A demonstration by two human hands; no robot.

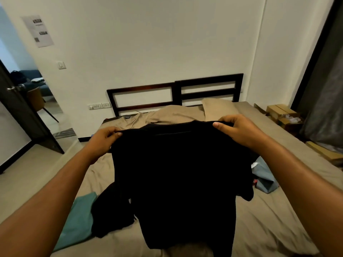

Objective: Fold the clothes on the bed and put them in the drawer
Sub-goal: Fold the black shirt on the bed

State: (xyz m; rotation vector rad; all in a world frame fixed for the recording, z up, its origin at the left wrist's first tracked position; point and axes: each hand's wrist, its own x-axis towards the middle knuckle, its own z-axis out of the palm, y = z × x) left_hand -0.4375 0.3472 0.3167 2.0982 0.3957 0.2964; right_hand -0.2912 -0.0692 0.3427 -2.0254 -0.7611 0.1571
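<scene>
A bedroom, tan-sheeted bed point(269, 210) under white walls. A teal garment point(78, 219) lies at left. Your left hand point(104, 140) and right hand point(235, 128) each pinch a shoulder of the black shirt point(178, 169), held level between them, its length hanging down toward you. A grey garment point(263, 179) lies at right.

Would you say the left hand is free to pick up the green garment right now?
Probably not yet: the left hand grips the black shirt, though the green garment lies mostly uncovered below it.
</scene>
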